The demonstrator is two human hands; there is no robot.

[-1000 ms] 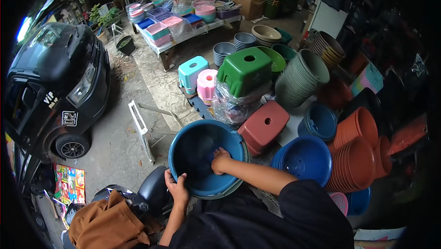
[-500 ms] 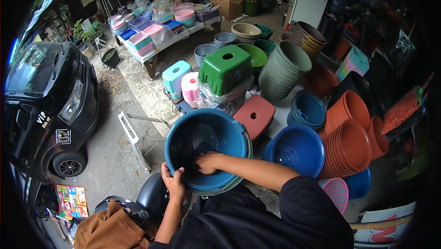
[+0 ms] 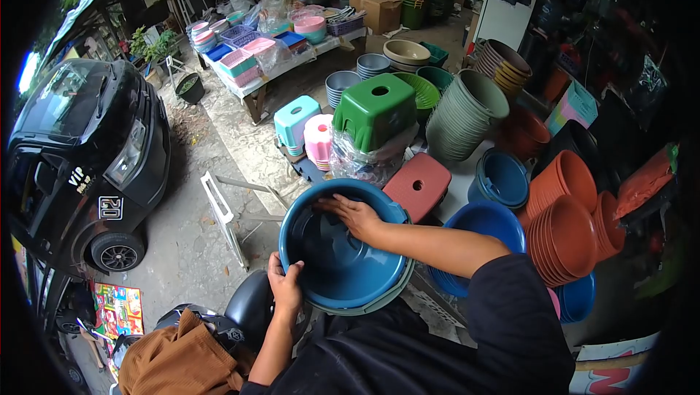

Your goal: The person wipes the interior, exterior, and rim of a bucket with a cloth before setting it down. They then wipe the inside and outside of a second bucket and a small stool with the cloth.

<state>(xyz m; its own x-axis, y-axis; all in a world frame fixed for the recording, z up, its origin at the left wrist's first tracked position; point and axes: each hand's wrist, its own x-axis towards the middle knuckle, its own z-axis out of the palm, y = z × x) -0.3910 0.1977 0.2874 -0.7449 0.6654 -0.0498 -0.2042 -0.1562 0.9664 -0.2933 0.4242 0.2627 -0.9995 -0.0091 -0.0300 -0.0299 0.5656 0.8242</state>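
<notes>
Black car (image 3: 102,150) stands on your left. White-topped table (image 3: 255,88) far off, crowded with plasticware. Grey-green pot stack (image 3: 459,121) right of centre, leaning. Blue basin (image 3: 364,275) near centre, right before you, mouth facing up. Red stool (image 3: 432,173) just beyond its right side. Your right hand (image 3: 354,218) inside basin, fingers extended along far-left wall; cannot tell whether palm covers anything. Your left hand (image 3: 286,283) grips left rim, thumb inward.

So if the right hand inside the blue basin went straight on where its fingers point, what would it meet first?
Most likely the inner wall of the blue basin; the right hand looks close to it, perhaps already touching.
</notes>
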